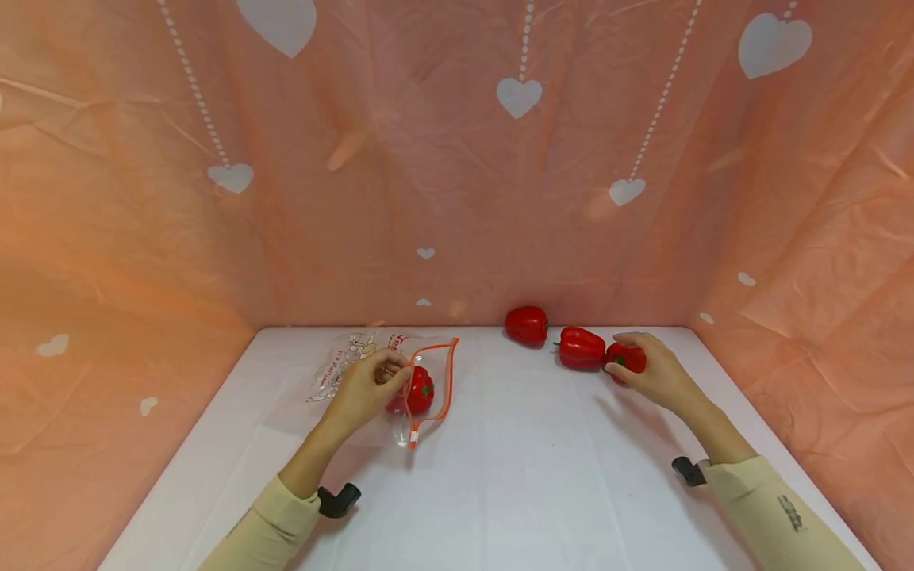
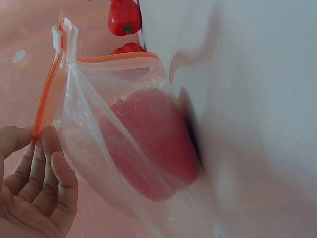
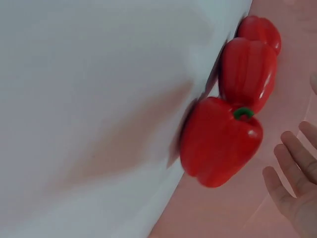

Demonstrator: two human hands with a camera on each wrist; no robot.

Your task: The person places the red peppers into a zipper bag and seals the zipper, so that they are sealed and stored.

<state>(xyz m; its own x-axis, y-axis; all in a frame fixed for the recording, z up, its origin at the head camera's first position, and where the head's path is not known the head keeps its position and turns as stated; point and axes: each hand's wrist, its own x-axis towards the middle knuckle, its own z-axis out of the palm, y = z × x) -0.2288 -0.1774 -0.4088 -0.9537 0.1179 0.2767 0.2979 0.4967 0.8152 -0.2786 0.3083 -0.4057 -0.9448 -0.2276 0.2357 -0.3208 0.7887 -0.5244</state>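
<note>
My left hand point(image 1: 367, 388) pinches the orange zip rim of a clear printed zip bag point(image 1: 332, 381) between thumb and fingers, and the bag's mouth gapes to the right. Inside the bag lies one red bell pepper point(image 2: 151, 146), seen through the plastic in the left wrist view. Over on the right, my right hand point(image 1: 655, 373) is held around the nearest of three red bell peppers, with its fingers spread apart. That pepper point(image 3: 220, 141) shows a green stem, and a gap shows between it and the fingers in the right wrist view.
A second red bell pepper point(image 1: 581, 349) lies against the near one's left side. The third pepper point(image 1: 527, 326) sits farther left at the table's back edge. White cloth covers the table point(image 1: 521, 476), and a pink sheet with hearts point(image 1: 457, 198) hangs behind and at both sides.
</note>
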